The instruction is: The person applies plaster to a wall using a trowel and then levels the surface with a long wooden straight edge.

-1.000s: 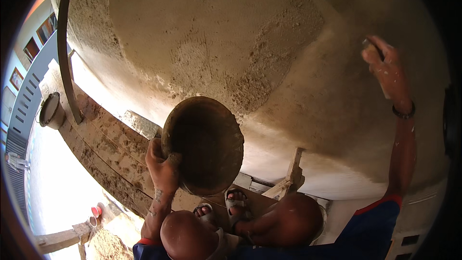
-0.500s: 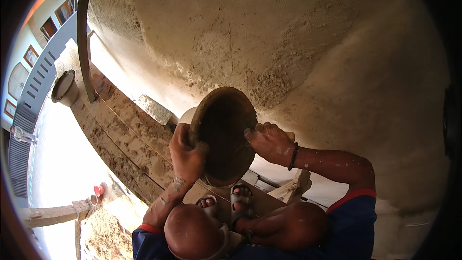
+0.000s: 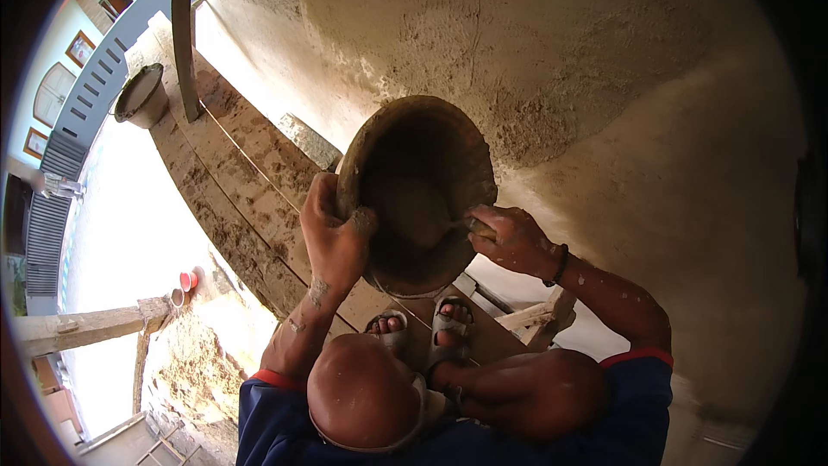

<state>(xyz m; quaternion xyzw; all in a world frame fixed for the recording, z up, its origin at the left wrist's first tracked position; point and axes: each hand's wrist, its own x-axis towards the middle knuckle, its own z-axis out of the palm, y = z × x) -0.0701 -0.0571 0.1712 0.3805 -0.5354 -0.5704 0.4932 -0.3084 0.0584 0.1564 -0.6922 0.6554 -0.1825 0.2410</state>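
My left hand (image 3: 335, 240) is closed on the near-left rim of a dark, mortar-crusted bucket (image 3: 476, 145). The bucket is tipped so that its mouth faces me, above the planks and close to the wall. My right hand (image 3: 516, 246) grips the short handle of a trowel (image 3: 481, 229) at the bucket's right rim. Its blade reaches inside, where shadow blurs its outline and whatever mortar lies there.
I squat in sandals on a mortar-spattered plank platform (image 3: 250, 168) beside a plastered wall (image 3: 604, 60). A second bucket (image 3: 142, 99) stands at the far left near a curved upright post (image 3: 184, 34). Below left are a wooden beam (image 3: 86, 330) and a red container (image 3: 188, 280).
The tilted bucket and both hands sit higher in view, as the whole view has shifted. My right hand has drawn slightly outward, and the trowel's handle and blade now show.
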